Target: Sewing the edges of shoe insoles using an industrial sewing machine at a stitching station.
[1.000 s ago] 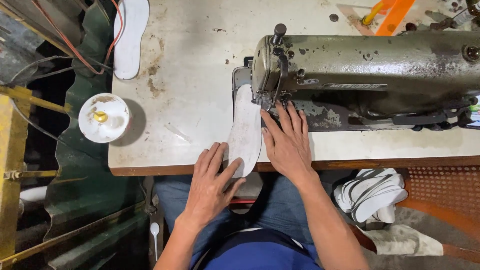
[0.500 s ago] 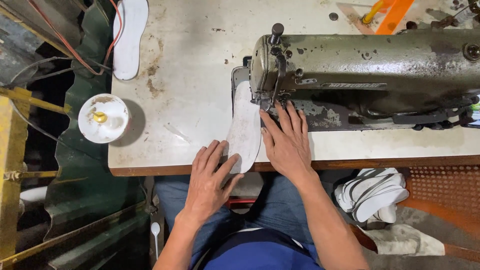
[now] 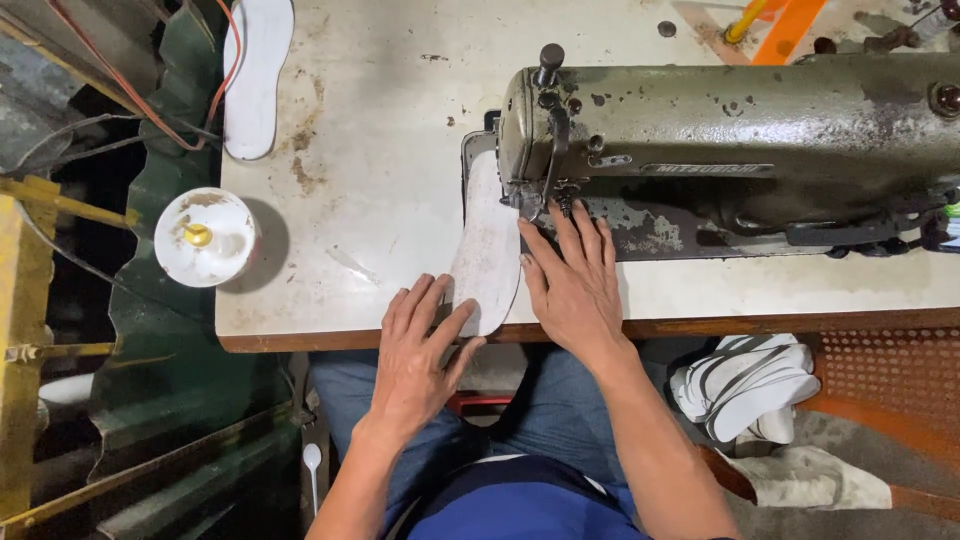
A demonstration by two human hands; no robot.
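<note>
Head view, looking straight down: nearest the body, the left hand (image 3: 418,350) lies flat and spread at the bench's near edge, fingertips pressing the near, rounded end of a white shoe insole (image 3: 487,250); that grip is open-palmed, pinning rather than clasping. Just to its right, the right hand (image 3: 572,285) also lies flat with fingers fanned, its fingertips on the insole's right edge and reaching up beside the presser foot (image 3: 558,200) of the sewing machine (image 3: 740,150); this grip too is open, closed around nothing. The insole's long axis runs away from both hands, from the bench edge toward the needle area, so its far end sits beyond the fingertips, partly under the machine head. The right hand is the nearer one to the needle; the left holds the trailing end. The bench (image 3: 380,190) is a worn, stained pale top with bare space to the left of the hands. Further left of the left hand, off the bench's side, stands a round white container (image 3: 207,237) with a yellow piece at its centre. Far beyond and left, a second white insole (image 3: 257,75) lies at the bench's far corner beside red cable. Below the bench to the right of the right hand, a stack of white insoles (image 3: 750,385) rests on the floor.
</note>
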